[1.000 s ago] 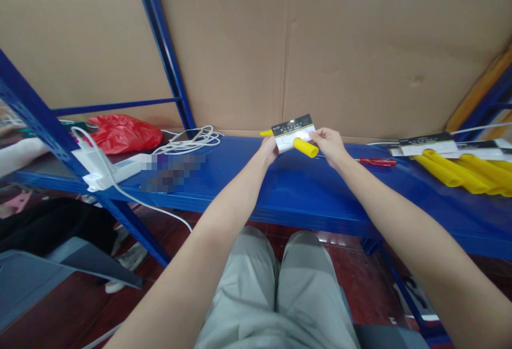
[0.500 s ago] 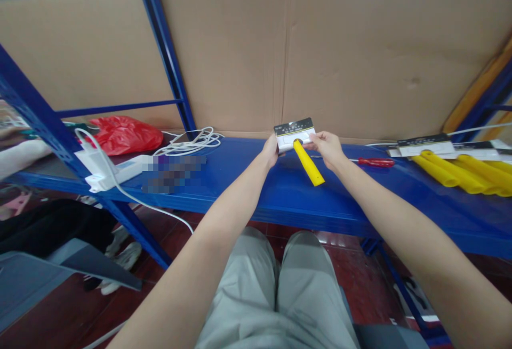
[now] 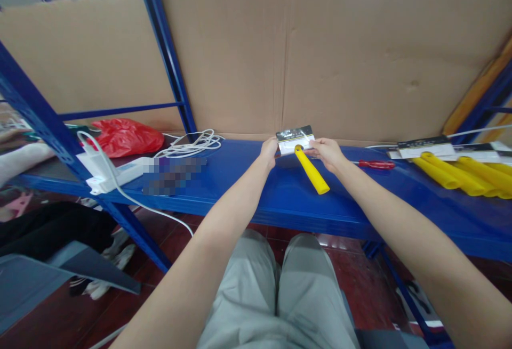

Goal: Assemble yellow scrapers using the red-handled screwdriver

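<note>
Between my two hands is a yellow-handled scraper (image 3: 312,172), held just above the blue shelf. A black-and-white printed card (image 3: 295,137) covers its wide head, and the handle slants down toward me to the right. My left hand (image 3: 269,153) is closed on the left end of the carded head. At the right end, my right hand (image 3: 326,153) pinches the card's edge near the handle's base. Some fingertips are hidden behind the card. Just right of my right hand, a red-handled screwdriver (image 3: 376,164) lies on the shelf.
Several similar yellow-handled scrapers (image 3: 460,173) with cards lie at the right. On the left are a white power strip (image 3: 120,174), a coiled white cable (image 3: 192,144) and a red plastic bag (image 3: 124,137). Cardboard (image 3: 344,56) stands behind. Another person's arm (image 3: 26,160) shows at far left.
The scraper has moved slightly down in view and its card has tilted, now catching glare. My right hand's fingers have shifted a little on the card's edge. Both hands keep hold.
</note>
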Demonstrator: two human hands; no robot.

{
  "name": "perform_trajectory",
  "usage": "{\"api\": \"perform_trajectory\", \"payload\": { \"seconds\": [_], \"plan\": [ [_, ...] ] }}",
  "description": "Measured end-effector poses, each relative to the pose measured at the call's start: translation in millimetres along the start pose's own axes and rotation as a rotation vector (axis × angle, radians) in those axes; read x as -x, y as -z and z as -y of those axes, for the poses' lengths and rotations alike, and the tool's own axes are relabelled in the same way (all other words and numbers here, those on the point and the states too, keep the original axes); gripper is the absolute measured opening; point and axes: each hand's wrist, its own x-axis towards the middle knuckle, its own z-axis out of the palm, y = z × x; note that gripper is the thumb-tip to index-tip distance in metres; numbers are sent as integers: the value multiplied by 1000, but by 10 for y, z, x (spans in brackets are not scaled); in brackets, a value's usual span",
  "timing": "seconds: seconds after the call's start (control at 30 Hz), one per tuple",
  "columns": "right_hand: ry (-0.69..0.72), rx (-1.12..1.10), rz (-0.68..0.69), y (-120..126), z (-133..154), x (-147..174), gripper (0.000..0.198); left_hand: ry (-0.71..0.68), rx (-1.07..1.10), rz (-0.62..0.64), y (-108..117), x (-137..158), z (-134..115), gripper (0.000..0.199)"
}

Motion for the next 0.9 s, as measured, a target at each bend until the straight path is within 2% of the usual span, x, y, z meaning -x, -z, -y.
{"api": "perform_trajectory", "payload": {
  "seconds": [0.07,0.13,0.23,0.3,0.5,0.63,0.77,0.83,0.9],
  "plan": [
    [-37,-25,-1,-14,28,32,25,0,4,-23,4,-14,3,11],
    [-50,-36,-7,-22,49,49,25,18,20,-9,14,-30,-2,18],
    [-50,-13,-25,-14,53,42,23,21,33,74,29,-47,-11,40],
    [-48,-9,-59,0,46,30,23,-3,3,123,32,-42,-9,45],
    [-74,-15,-150,9,53,40,23,-145,-150,207,16,31,47,6],
    [-98,68,-137,-22,32,49,23,-121,-209,124,-9,48,73,13],
    [-78,266,-3,-50,-51,39,18,-104,-306,-14,-37,53,74,19],
    [-4,399,73,-63,-91,31,18,-114,-364,-58,-42,57,79,20],
    [127,567,117,-78,-113,23,29,-130,-424,-81,-42,57,94,19]
  ]
}}
